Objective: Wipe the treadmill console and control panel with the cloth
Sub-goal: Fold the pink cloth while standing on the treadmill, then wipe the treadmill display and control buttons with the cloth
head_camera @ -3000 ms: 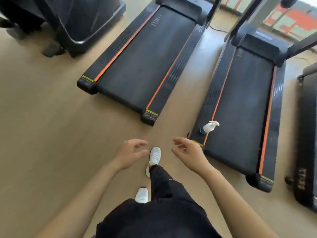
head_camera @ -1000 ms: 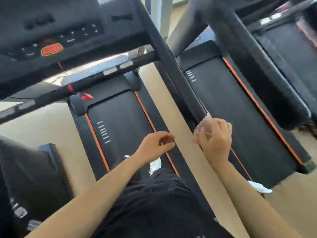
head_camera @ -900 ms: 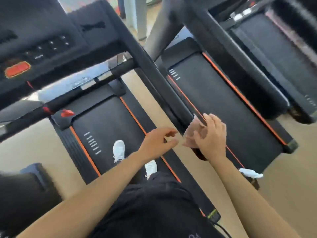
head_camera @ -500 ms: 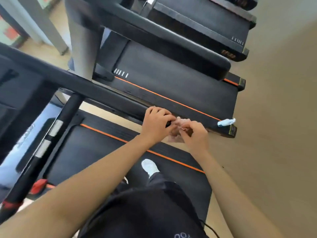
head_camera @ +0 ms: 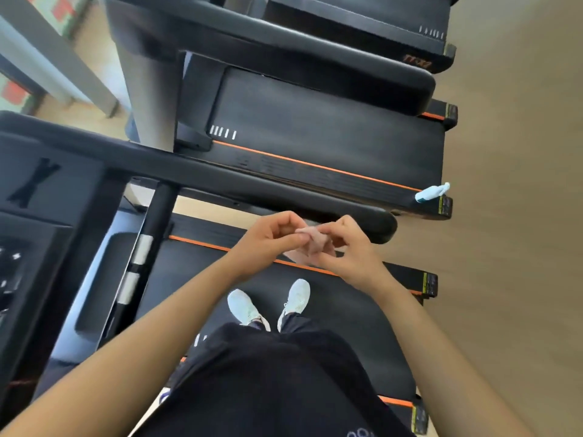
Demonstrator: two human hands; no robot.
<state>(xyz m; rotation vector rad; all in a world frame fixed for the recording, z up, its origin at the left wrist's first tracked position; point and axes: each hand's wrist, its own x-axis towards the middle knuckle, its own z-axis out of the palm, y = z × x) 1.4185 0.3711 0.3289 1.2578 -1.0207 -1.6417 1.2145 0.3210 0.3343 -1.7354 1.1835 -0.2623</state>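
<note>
I stand on a black treadmill belt (head_camera: 362,326) with orange side stripes. Both hands meet in front of me over the belt. A small pale pink cloth (head_camera: 310,246) is bunched between them. My left hand (head_camera: 268,241) pinches its upper edge, and my right hand (head_camera: 350,250) grips it from the right. The treadmill's console and control panel (head_camera: 28,222) fill the left edge, dark, with small buttons, well away from the cloth. Its padded right handrail (head_camera: 252,187) runs just beyond my hands.
A second treadmill (head_camera: 315,127) lies parallel beyond the handrail, with a white spray bottle (head_camera: 432,193) resting at its rear corner. A third treadmill (head_camera: 362,29) lies farther off. A grey upright post (head_camera: 148,89) rises at the upper left. Tan floor (head_camera: 520,216) spreads to the right.
The view has turned and my feet now stand side by side on the belt. My hands stay together on the pink cloth, working it between the fingers.
</note>
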